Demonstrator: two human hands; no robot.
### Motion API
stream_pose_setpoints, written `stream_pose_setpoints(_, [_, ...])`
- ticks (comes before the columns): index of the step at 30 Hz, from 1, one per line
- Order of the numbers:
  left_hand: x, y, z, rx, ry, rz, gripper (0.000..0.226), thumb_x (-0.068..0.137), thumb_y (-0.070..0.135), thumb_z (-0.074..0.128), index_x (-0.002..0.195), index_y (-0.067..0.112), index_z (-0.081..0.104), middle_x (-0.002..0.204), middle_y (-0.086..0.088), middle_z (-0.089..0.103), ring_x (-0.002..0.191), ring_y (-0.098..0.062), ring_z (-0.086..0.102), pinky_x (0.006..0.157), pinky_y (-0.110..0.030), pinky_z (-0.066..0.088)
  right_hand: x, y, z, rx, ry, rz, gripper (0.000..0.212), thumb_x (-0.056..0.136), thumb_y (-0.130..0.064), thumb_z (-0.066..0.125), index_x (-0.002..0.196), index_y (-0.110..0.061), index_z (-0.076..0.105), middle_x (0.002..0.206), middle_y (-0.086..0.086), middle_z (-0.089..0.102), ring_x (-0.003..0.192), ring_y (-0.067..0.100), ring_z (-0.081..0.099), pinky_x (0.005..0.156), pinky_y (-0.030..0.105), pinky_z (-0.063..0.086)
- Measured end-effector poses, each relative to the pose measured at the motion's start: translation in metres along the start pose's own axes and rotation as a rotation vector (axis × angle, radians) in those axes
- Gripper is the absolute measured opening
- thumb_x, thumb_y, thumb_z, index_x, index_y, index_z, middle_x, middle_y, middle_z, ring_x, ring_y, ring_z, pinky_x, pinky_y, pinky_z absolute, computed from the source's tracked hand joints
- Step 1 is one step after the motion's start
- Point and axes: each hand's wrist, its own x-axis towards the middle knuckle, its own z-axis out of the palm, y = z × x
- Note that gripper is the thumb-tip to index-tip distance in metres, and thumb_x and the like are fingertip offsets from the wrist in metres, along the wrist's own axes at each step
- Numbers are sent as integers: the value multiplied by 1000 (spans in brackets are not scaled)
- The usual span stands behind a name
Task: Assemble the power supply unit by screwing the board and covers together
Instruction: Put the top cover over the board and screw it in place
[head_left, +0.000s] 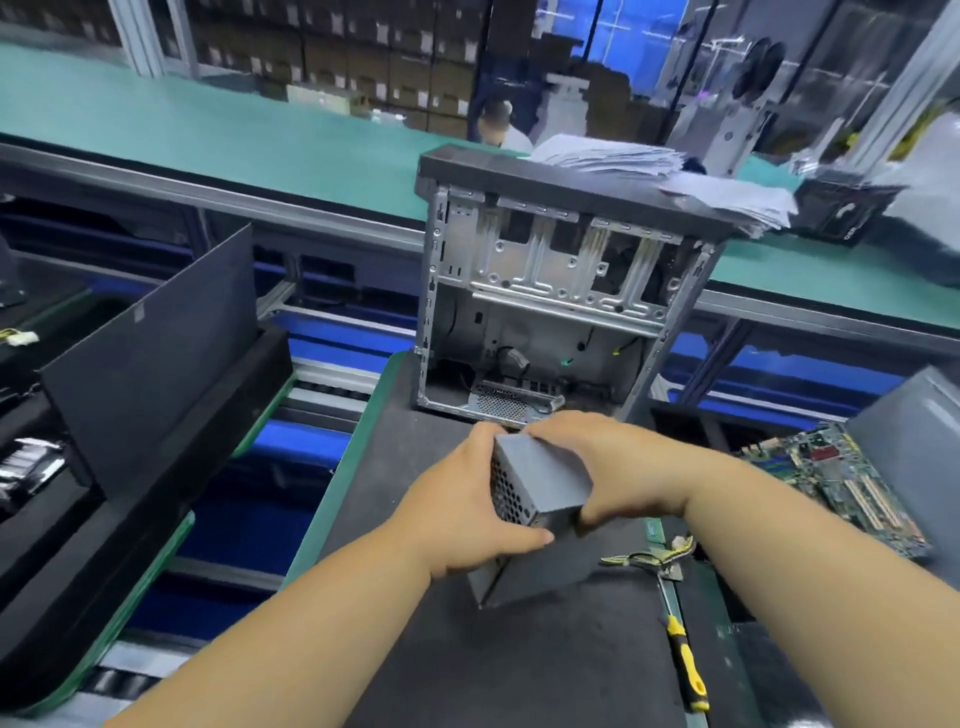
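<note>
A grey metal power supply unit (540, 480) with a perforated side is held tilted above the dark work mat (431, 649). My left hand (457, 509) grips its perforated left side, thumb along the lower edge. From the right, my right hand (608, 462) holds its top and far side. A flat grey cover plate (530, 577) lies on the mat just under the unit. A yellow-and-black screwdriver (688, 665) lies on the mat at the lower right.
An open computer case (550, 291) stands upright behind the hands, papers (675, 176) stacked on top. A green motherboard (841, 478) lies at right, a loose cable bundle (654, 556) near it. Black panels (150, 353) stand at left beside a roller conveyor.
</note>
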Motion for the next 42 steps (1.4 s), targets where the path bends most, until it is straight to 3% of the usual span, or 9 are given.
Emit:
stream_pose_setpoints(5, [-1, -12, 4, -287, 115, -353, 74, 41, 65, 80, 100, 38, 46, 100, 19, 63, 87, 1, 61, 67, -25, 47, 4, 6, 23, 399, 262, 91, 63, 78, -17, 78, 133, -39, 57, 131, -23, 56, 122, -3, 49, 102, 19, 37])
stream_pose_setpoints(10, [-9, -39, 23, -743, 186, -656, 79, 50, 50, 84, 117, 19, 56, 110, -5, 70, 97, -21, 66, 72, -32, 47, -9, 29, 59, 659, 525, 439, 35, 88, -33, 69, 123, -34, 63, 118, -18, 60, 108, 6, 58, 92, 33, 51])
stream_pose_setpoints(14, [-15, -52, 48, -1060, 225, -807, 47, 75, 32, 80, 115, 14, 63, 92, -8, 77, 84, -28, 74, 65, -35, 57, -20, 52, 96, 777, 411, 750, 22, 91, -40, 61, 109, -26, 62, 89, -11, 61, 70, 11, 60, 58, 26, 44])
stream_pose_setpoints(19, [-23, -50, 85, -1295, 283, -932, 55, 72, 27, 84, 119, 15, 58, 96, -15, 74, 78, -35, 74, 62, -44, 59, -17, 54, 144, 940, 123, 859, 44, 100, -43, 47, 126, -11, 57, 101, 9, 59, 88, 26, 57, 70, 28, 47])
stream_pose_setpoints(25, [-22, -43, 87, -1040, 118, -921, 64, 72, 44, 79, 126, 23, 53, 116, -5, 67, 105, -25, 65, 90, -39, 50, -19, 38, 165, 1359, 141, 860, 51, 100, -46, 46, 138, -13, 53, 136, 1, 56, 125, 26, 51, 103, 35, 37])
stream_pose_setpoints(28, [-23, -43, 75, -793, 45, -913, 68, 60, 62, 79, 112, 23, 63, 104, 11, 65, 96, -13, 60, 80, -31, 44, -17, 30, 163, 1434, 175, 807, 40, 104, -35, 45, 133, -10, 56, 126, -2, 61, 107, 17, 55, 92, 26, 35])
stream_pose_setpoints(31, [-18, -51, 68, -664, -73, -875, 93, 59, 77, 73, 134, 25, 55, 138, 7, 49, 137, -21, 39, 113, -41, 26, -17, 27, 165, 1498, 208, 839, 35, 102, -34, 48, 126, -11, 59, 115, -2, 63, 98, 16, 57, 82, 27, 38])
stream_pose_setpoints(37, [10, -52, 67, -662, -156, -826, 68, 79, 69, 63, 129, 23, 61, 139, 4, 57, 132, -17, 48, 118, -41, 25, -14, 37, 169, 1759, 282, 900, 20, 98, -35, 57, 98, -19, 69, 88, -4, 75, 101, 21, 67, 106, 43, 44])
stream_pose_setpoints(42, [24, -53, 71, -641, -239, -839, 59, 73, 67, 71, 109, 20, 72, 94, 6, 77, 90, -12, 73, 84, -30, 50, -9, 31, 160, 1749, 176, 845, 18, 92, -35, 67, 98, -18, 66, 71, -4, 75, 60, 11, 72, 37, 19, 48])
